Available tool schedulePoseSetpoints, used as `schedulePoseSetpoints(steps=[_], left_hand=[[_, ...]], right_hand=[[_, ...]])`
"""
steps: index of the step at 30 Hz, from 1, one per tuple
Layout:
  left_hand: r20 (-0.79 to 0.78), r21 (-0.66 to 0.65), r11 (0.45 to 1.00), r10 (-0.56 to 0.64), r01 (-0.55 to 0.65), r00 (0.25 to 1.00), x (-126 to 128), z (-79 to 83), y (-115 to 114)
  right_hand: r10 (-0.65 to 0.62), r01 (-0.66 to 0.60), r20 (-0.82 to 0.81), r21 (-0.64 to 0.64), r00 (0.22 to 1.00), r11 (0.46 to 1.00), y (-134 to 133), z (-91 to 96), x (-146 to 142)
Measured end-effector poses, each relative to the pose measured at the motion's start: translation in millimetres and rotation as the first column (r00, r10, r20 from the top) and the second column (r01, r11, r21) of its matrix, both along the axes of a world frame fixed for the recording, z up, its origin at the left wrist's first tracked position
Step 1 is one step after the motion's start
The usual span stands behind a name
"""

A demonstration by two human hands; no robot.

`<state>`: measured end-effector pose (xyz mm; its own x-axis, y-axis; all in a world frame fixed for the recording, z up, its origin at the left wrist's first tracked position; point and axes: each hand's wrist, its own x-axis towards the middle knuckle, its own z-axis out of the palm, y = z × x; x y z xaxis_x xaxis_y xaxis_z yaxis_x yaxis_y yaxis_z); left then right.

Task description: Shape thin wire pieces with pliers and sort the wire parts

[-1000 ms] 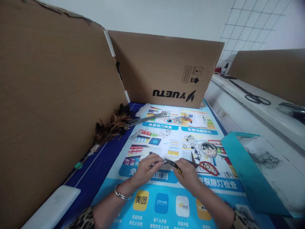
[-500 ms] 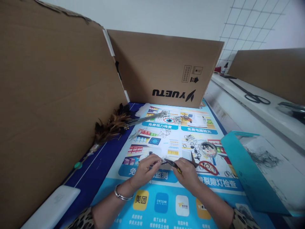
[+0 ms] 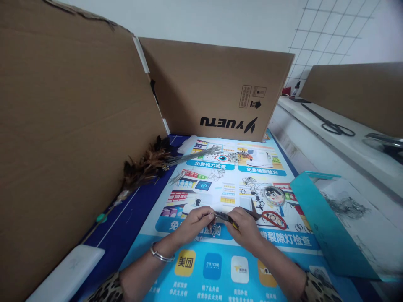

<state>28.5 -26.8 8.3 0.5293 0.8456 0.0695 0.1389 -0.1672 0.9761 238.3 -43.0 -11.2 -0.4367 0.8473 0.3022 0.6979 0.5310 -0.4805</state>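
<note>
My right hand (image 3: 246, 227) is closed round a pair of needle-nose pliers (image 3: 224, 216) with yellow and black handles. The pliers' dark jaws point left and reach the fingertips of my left hand (image 3: 194, 223). Thumb and forefinger of that left hand are pinched on something small and thin, too tiny to name. Just below the fingertips hangs a small reddish-brown piece (image 3: 211, 228). Scissors with red handles (image 3: 274, 219) lie beside my right hand, their blades partly hidden behind it. Small black rings (image 3: 258, 203) are scattered beyond them.
A round tin with a cartoon picture (image 3: 274, 195) stands past the scissors. On the right, an open teal box (image 3: 327, 235) holds thin wire pieces. Brown feathers (image 3: 146, 165) and a bundle of wires (image 3: 198, 155) lie at left. Cardboard panels (image 3: 214, 84) wall the table.
The pliers' jaws have moved left to my left fingertips, where earlier there was a gap. A reddish-brown piece now shows below the fingers. Both hands stay close together.
</note>
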Motion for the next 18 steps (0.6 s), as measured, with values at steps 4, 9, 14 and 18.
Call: schedulePoseSetpoints(steps=[4, 9, 14, 18], left_hand=[[-0.071, 0.057, 0.998, 0.019, -0.015, 0.997, 0.2, 1.4, -0.1], [-0.103, 0.095, 0.995, 0.037, -0.028, 0.994, 0.7, 0.2, 0.6], [-0.119, 0.123, 0.992, 0.049, -0.034, 0.992, 0.9, -0.8, 0.8], [-0.119, 0.118, 0.992, 0.064, -0.049, 0.991, 1.6, -1.6, 0.1]], right_hand=[[0.006, -0.007, 0.024, 0.02, 1.0, 1.0, -0.2, 0.1, 0.0], [-0.005, 0.003, 0.05, 0.031, 0.999, 1.0, -0.9, 0.5, -1.1], [-0.018, 0.015, 0.07, 0.036, 0.997, 0.999, -1.6, 0.9, -1.7], [-0.016, 0.015, 0.071, 0.017, 0.997, 1.0, -1.5, 1.5, -1.5]])
